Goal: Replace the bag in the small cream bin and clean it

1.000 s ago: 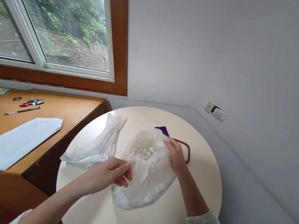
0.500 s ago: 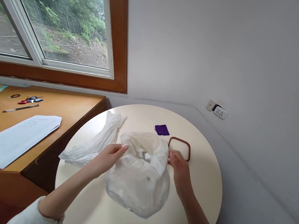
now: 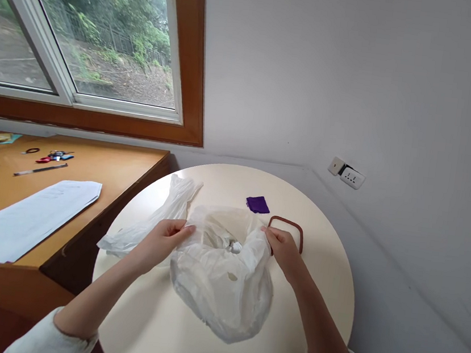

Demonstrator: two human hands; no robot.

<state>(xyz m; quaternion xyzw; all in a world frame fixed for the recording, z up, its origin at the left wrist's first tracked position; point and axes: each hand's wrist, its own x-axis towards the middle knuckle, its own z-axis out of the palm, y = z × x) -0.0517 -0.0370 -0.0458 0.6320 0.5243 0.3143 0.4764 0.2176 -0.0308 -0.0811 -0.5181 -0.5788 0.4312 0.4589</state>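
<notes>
A white plastic bag [image 3: 221,295] lies on the round table with its mouth spread. My left hand [image 3: 163,242] pinches the left side of its rim between thumb and fingers. On the opposite side, my right hand [image 3: 288,253] grips the rim too. Crumpled folds show inside the opening, with a small pale patch I cannot make out. Partly behind my left hand lies a second white plastic bag [image 3: 161,219], flattened and creased. A brown rounded frame [image 3: 301,239] sits just beyond my right hand, which covers part of it.
A folded purple cloth [image 3: 258,204] lies towards the back of the round cream table [image 3: 323,302]. To the left, a wooden desk [image 3: 129,166] bears papers [image 3: 36,226], a pen [image 3: 41,169] and keys [image 3: 58,156]. A wall socket [image 3: 352,177] is at the right.
My hands have moved apart slightly, and the bag's mouth is stretched wider. My right hand has risen a little along the rim. The view has shifted slightly.
</notes>
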